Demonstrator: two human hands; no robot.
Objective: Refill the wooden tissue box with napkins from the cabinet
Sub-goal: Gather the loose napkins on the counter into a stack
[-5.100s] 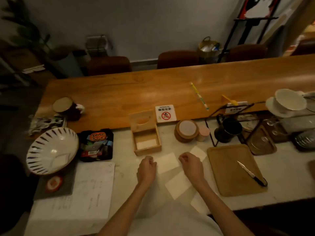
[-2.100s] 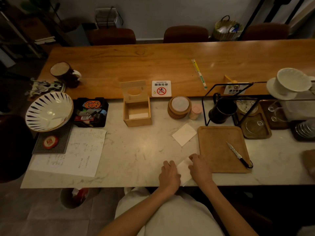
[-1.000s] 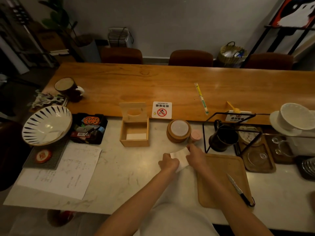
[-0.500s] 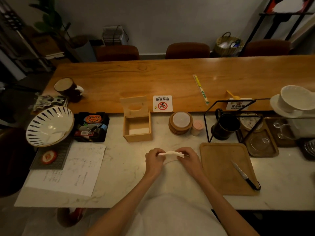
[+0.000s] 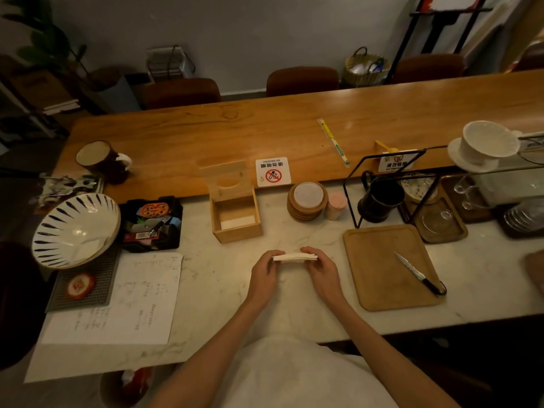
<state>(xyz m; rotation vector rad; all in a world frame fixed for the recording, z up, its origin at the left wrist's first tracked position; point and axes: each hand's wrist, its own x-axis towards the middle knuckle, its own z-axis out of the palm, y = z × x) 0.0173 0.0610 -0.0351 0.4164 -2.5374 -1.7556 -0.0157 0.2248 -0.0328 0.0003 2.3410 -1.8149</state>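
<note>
A thin stack of white napkins (image 5: pixel 295 257) is held flat just above the marble counter (image 5: pixel 223 278), gripped by both ends. My left hand (image 5: pixel 263 271) pinches its left end and my right hand (image 5: pixel 321 268) its right end. The wooden tissue box (image 5: pixel 236 214) stands a short way beyond my hands, slightly left. Its lid with a round hole is tipped up at the back. A few white napkins lie in the bottom of the box.
A wooden tray (image 5: pixel 385 269) with a knife (image 5: pixel 417 273) lies to the right. Paper sheets (image 5: pixel 123 298), a striped bowl (image 5: pixel 75 229) and a black tray of packets (image 5: pixel 151 223) sit to the left. Stacked coasters (image 5: pixel 307 200) and a black wire rack (image 5: pixel 382 187) stand behind, before the raised wooden bar (image 5: pixel 294 134).
Loose napkins that lay spread on the counter have been gathered into one stack. In the last half second my hands squared it and lifted it slightly.
</note>
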